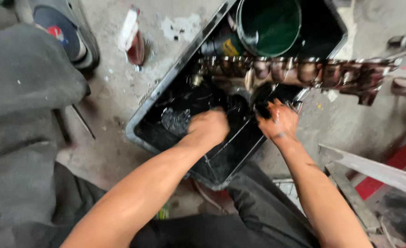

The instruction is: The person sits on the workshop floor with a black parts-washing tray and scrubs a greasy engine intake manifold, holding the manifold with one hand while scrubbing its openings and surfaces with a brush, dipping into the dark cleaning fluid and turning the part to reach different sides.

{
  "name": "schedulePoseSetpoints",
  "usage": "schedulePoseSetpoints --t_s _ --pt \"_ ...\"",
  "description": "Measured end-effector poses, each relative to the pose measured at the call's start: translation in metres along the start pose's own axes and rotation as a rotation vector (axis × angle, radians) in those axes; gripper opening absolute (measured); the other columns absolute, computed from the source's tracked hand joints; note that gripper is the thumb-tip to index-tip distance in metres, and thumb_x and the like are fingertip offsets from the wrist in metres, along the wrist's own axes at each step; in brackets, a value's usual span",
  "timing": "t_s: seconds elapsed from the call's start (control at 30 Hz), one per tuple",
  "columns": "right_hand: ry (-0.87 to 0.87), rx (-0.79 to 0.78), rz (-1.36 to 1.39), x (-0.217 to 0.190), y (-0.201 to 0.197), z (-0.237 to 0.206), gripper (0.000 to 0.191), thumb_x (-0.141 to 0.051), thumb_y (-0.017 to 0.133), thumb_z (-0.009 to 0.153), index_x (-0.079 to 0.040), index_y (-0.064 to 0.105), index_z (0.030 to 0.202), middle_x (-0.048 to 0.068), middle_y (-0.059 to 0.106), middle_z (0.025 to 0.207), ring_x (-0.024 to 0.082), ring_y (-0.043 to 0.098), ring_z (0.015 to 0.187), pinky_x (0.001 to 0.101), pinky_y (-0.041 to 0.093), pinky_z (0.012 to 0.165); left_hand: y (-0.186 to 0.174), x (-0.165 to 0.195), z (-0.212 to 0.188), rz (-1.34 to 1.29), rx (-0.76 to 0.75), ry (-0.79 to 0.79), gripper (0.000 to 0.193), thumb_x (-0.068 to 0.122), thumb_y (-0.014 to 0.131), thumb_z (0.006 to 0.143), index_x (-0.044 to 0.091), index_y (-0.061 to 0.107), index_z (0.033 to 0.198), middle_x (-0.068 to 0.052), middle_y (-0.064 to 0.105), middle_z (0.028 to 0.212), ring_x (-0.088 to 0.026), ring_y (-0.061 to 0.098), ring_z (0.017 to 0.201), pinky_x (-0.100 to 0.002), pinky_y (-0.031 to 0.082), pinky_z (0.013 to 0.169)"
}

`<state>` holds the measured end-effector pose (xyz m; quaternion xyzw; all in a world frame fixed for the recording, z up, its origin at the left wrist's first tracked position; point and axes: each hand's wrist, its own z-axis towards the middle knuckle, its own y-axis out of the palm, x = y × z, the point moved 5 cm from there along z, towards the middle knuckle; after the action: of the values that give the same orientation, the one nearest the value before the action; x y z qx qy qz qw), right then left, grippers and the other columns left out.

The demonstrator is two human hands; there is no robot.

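A black metal tray [144, 112] of dark oily liquid sits on the concrete floor. Across its far part lies a long oily metal engine part [299, 71] with a row of rounded pockets. My left hand [208, 128] is closed over the tray, fingers down in the dark liquid; what it grips is hidden. My right hand [277, 121], smeared with oil, reaches under the engine part and touches a black piece there. A dark green bucket [269, 23] stands in the tray's far end, beside a small black can [221, 45].
Another person's shoe [65, 32] and grey trouser leg [23, 115] are at the left. A small red and white object [133, 39] lies on the floor. Grey metal bars [373, 170] and a red frame [396, 170] stand at the right.
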<state>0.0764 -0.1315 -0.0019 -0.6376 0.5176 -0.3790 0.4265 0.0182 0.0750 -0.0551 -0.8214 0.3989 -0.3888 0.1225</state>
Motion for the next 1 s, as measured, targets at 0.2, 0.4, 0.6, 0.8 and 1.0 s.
schedulePoseSetpoints --t_s 0.2,0.4,0.6,0.8,1.0 --pt "-0.037 0.003 0.007 -0.003 0.017 0.001 0.046 -0.051 0.077 0.078 -0.014 0.076 0.106 0.017 0.070 0.119 0.039 0.068 0.101 0.0502 0.055 0.084 0.066 0.025 0.026 -0.219 -0.091 0.044 0.022 0.019 0.061 0.088 0.005 0.077 0.096 -0.025 0.075 0.104 -0.041 0.072 0.101 -0.049 0.057 0.086" --pt "0.045 -0.154 0.008 -0.004 0.017 0.012 0.041 -0.049 0.078 0.076 -0.018 0.078 0.103 0.014 0.072 0.108 0.038 0.068 0.099 0.0517 0.054 0.081 0.066 0.022 0.024 0.383 -0.036 0.207 0.020 0.013 0.063 0.085 0.005 0.077 0.098 -0.019 0.075 0.103 -0.032 0.075 0.095 -0.045 0.061 0.072" --pt "0.051 -0.181 -0.015 -0.004 0.018 0.012 0.036 -0.047 0.075 0.083 -0.016 0.079 0.101 0.013 0.075 0.103 0.036 0.070 0.099 0.0501 0.055 0.085 0.046 0.034 0.026 0.238 -0.063 0.262 0.021 0.013 0.062 0.085 0.005 0.077 0.098 -0.021 0.075 0.104 -0.033 0.075 0.095 -0.045 0.060 0.075" --pt "0.060 -0.199 -0.050 -0.007 0.015 0.015 0.030 -0.029 0.070 0.078 -0.018 0.079 0.105 0.014 0.076 0.104 0.036 0.071 0.098 0.0486 0.057 0.083 0.025 0.052 0.043 0.384 -0.113 0.317 0.023 0.014 0.064 0.083 0.006 0.077 0.102 -0.021 0.074 0.107 -0.035 0.074 0.099 -0.047 0.058 0.078" --pt "0.088 -0.186 -0.032 -0.004 0.017 0.013 0.031 -0.035 0.071 0.081 -0.018 0.079 0.105 0.016 0.075 0.100 0.038 0.070 0.095 0.0495 0.056 0.084 0.022 0.103 0.059 0.900 -0.197 0.493 0.027 0.019 0.065 0.085 0.005 0.076 0.105 -0.020 0.074 0.111 -0.036 0.072 0.102 -0.048 0.058 0.082"
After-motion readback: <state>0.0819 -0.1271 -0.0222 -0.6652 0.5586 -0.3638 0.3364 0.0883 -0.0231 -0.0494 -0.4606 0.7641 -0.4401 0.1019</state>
